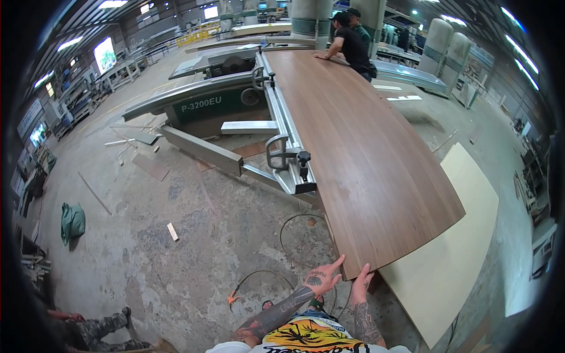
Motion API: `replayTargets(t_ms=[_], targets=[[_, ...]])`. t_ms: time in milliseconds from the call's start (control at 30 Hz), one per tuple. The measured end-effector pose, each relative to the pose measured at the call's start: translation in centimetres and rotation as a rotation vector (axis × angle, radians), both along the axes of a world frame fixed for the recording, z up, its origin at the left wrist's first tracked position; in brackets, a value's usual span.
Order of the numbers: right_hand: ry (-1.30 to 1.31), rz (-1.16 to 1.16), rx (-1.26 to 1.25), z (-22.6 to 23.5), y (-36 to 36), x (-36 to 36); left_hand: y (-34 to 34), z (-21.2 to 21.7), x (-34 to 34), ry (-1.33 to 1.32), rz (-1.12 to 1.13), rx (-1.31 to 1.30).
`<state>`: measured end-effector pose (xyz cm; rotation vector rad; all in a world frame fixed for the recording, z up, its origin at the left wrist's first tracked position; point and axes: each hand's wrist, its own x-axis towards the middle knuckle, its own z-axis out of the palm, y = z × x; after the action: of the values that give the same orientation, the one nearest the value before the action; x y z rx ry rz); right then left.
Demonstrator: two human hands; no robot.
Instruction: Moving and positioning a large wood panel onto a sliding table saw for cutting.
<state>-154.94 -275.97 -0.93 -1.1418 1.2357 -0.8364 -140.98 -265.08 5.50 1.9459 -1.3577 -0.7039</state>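
Observation:
A large brown wood-grain panel [365,159] lies lengthwise in front of me, its far part on the sliding-table saw [218,106]. At its near left corner my left hand [322,279] holds the edge, index finger stretched along it and the thumb side close to the front edge. Just to the right, my right hand [360,287] grips the panel's near edge with the thumb side up; its other fingers are hidden under the panel. The saw's silver fence rail [282,129] runs along the panel's left side.
Two people, one in a black shirt [353,50], lean at the panel's far right edge. A pale sheet [447,259] lies below the panel on the right. An orange-ended cable [234,299], wood scraps [172,232] and a green bag [73,222] are on the floor; someone's legs [100,329] show lower left.

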Motion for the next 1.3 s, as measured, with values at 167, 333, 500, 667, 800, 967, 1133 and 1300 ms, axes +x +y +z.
replayTargets(t_ms=[167, 333, 500, 667, 800, 967, 1133, 1300], targets=[[-0.001, 0.070, 0.026, 1.0, 0.2, 0.4, 0.1, -0.3, -0.1, -0.004, 0.008, -0.061], [-0.150, 0.085, 0.106, 0.1, -0.3, -1.2, 2.0, -2.9, 0.7, -0.077, 0.014, -0.234], [-0.010, 0.494, 0.242, -6.0, -0.1, -8.1, 11.5, -8.8, 2.6, -0.066, 0.260, -0.105], [0.603, 0.885, 0.546, -11.8, 1.2, -16.7, 26.6, -17.6, 0.3, 0.040, 0.712, 0.526], [0.673, 0.886, 0.711, -15.2, -0.5, -22.0, 36.6, -23.0, -6.8, 0.346, 1.085, 0.964], [0.621, 0.453, 0.913, -18.2, -2.7, -19.9, 39.7, -26.1, -15.5, 0.603, 0.963, 1.021], [0.509, 0.667, 0.613, -18.1, -0.3, -7.3, 40.2, -27.6, -14.3, 0.859, 1.133, 0.669], [0.458, 0.792, 0.566, -17.5, 7.3, 5.9, 43.2, -28.7, -2.8, 0.795, 1.212, 0.750]])
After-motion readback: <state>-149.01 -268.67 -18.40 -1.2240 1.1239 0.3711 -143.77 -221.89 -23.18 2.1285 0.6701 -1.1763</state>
